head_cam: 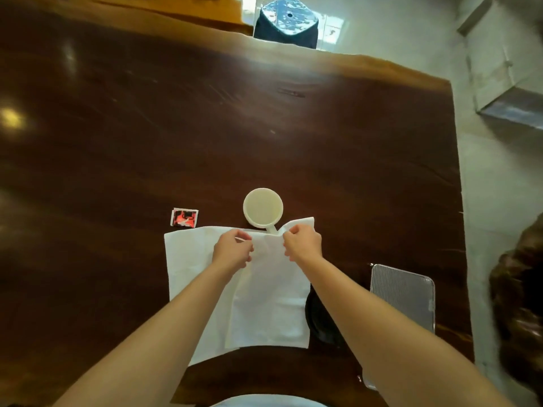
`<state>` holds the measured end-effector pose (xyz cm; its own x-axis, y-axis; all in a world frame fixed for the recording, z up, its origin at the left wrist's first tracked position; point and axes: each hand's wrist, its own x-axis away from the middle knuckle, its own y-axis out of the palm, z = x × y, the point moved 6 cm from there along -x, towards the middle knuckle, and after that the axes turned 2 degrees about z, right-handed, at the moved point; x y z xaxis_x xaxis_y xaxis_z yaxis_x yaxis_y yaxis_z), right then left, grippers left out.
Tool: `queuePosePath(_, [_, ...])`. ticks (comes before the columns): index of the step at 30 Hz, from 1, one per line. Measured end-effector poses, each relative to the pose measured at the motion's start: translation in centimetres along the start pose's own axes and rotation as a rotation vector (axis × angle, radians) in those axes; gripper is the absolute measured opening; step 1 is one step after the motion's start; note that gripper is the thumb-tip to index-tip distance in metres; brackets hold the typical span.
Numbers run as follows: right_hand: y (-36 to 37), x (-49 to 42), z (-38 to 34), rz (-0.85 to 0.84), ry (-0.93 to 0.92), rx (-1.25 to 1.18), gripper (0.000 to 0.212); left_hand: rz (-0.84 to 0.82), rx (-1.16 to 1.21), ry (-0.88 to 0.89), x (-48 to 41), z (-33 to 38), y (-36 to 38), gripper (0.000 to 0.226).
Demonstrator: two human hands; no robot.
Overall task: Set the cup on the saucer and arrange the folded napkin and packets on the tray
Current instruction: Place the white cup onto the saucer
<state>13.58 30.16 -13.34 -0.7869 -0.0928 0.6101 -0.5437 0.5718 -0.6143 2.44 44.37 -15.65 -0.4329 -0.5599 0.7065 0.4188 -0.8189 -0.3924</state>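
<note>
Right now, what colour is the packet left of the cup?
Red and black print with a white border, on the packet beside the cup. Head view, the only one.

wooden table (264, 118), napkin (188, 259), cup (262, 207), packet (184, 217), tray (402, 292)

A: What colours sit around the cup (263, 207)?

B: Cup's cream. The napkin (264, 301) below it is plain white; the packet (184, 217) left of it, red, black, white.

A: And the tray (402, 292)?

B: Silver, finely ribbed, on the dark brown table (176, 127).
</note>
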Motion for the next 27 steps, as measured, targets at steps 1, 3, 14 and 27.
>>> queuePosePath(1, [-0.1, -0.5, -0.6, -0.001, -0.031, 0.034, 0.020, 0.014, 0.009, 0.000, -0.4, 0.3, 0.1, 0.010])
queuePosePath(3, [-0.4, -1.5, -1.5, 0.002, -0.075, 0.088, 0.017, 0.042, 0.032, 0.005, -1.2, 0.7, 0.2, 0.015])
queuePosePath(14, [2.1, -5.9, -3.6, -0.047, -0.273, 0.238, 0.087, 0.114, 0.043, 0.025, -4.0, 2.7, 0.6, 0.078])
queuePosePath(27, [4.4, -6.7, -2.4, -0.099, -0.287, 0.209, 0.073, -0.042, -0.020, 0.128, -5.0, 2.8, 2.1, 0.100])
